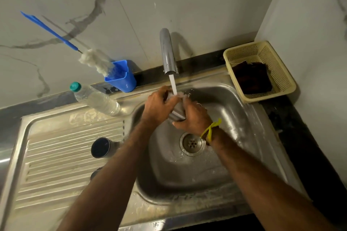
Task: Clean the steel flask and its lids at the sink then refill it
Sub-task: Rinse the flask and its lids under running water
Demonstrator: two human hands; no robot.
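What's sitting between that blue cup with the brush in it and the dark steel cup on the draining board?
In the head view, a clear plastic bottle with a green cap lies on its side between the blue cup and the dark steel cup.

Both forearms are bare, with no sleeves showing up to the frame's lower edge. The right wrist wears a yellow thread (pixel 210 130) knotted with loose ends sticking out, and beneath it a darker band (pixel 207 139). The left wrist is bare.
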